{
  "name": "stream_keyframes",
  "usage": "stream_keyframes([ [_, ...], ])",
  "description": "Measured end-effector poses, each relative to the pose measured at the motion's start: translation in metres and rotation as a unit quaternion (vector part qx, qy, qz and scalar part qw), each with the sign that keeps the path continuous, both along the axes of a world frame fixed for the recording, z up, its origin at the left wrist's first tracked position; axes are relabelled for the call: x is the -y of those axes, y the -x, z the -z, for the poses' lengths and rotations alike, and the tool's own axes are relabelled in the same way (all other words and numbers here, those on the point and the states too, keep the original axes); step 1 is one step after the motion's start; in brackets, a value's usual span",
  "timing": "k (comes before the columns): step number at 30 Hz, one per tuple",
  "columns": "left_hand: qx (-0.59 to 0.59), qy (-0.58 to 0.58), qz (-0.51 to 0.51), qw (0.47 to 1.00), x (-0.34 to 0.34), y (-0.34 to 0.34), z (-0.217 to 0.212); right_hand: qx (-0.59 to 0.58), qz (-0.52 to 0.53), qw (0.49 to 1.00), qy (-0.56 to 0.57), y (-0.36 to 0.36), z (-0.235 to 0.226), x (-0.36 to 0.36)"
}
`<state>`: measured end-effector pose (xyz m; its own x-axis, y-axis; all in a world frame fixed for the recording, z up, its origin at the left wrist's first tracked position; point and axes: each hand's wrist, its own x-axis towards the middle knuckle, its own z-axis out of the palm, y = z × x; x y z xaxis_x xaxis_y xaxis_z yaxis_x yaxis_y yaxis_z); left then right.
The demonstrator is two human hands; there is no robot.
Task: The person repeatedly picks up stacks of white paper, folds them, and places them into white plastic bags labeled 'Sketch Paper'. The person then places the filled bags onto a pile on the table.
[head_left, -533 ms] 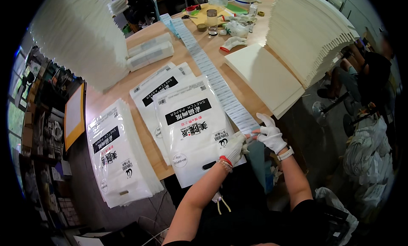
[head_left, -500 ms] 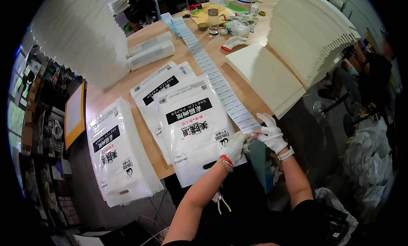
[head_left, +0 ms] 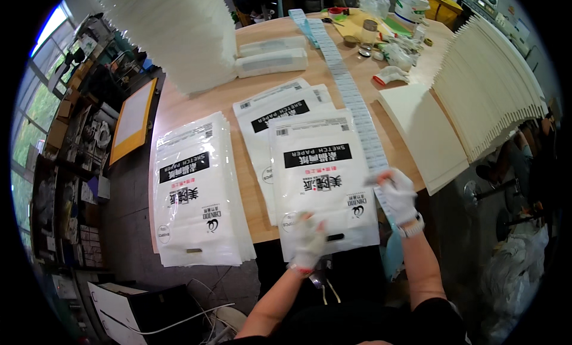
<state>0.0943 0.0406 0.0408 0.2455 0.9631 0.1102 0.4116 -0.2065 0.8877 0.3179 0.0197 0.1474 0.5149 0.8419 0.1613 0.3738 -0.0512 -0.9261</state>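
A white plastic sketch-paper bag (head_left: 325, 196) with black and red print lies at the table's front edge, its cut-out handle toward me. My left hand (head_left: 308, 241), in a white glove with bare fingertips, is over the bag's near left part, smeared by motion. Over the bag's right edge is my gloved right hand (head_left: 396, 196), fingers pinched together; a small greyish blur shows at their tips. A long strip of printed labels (head_left: 351, 100) runs from the far side down beneath the right hand. Its bluish backing (head_left: 392, 252) hangs off the front edge.
More bags (head_left: 253, 109) lie behind, and a stack of bags (head_left: 229, 190) stands at left. Tall stacks of white sheets rise at far left (head_left: 173, 35) and right (head_left: 488, 89). White sheets (head_left: 417, 130), a glass (head_left: 367, 38) and a glove (head_left: 391, 75) lie on the table.
My hands have parted: the left moved left and nearer over the bag, the right stayed by the strip's near part. The view has turned left, so things appear shifted right.
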Motion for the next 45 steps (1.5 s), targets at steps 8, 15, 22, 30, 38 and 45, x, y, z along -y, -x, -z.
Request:
stream_keyframes([
  [8,0.095,0.281,-0.1,0.95,0.04,0.099,0.046,-0.181,-0.104,0.966,0.149,0.06,0.088,-0.212],
  [15,0.146,0.339,-0.063,0.927,0.074,0.093,0.039,0.053,-0.088,0.974,0.2,0.082,0.125,-0.27],
  [22,0.185,0.373,-0.053,0.908,0.076,0.1,0.047,0.177,-0.08,0.963,0.188,0.095,0.131,-0.277],
  [30,0.184,0.42,-0.055,0.887,0.068,0.1,0.033,0.176,-0.088,0.959,0.202,0.094,0.125,-0.285],
  [38,0.199,0.382,-0.095,0.898,0.067,0.094,0.036,0.243,-0.108,0.947,0.179,0.102,0.133,-0.281],
  [45,0.14,0.279,0.028,0.95,0.05,0.1,0.018,0.218,0.004,0.966,0.14,0.089,0.119,-0.257],
])
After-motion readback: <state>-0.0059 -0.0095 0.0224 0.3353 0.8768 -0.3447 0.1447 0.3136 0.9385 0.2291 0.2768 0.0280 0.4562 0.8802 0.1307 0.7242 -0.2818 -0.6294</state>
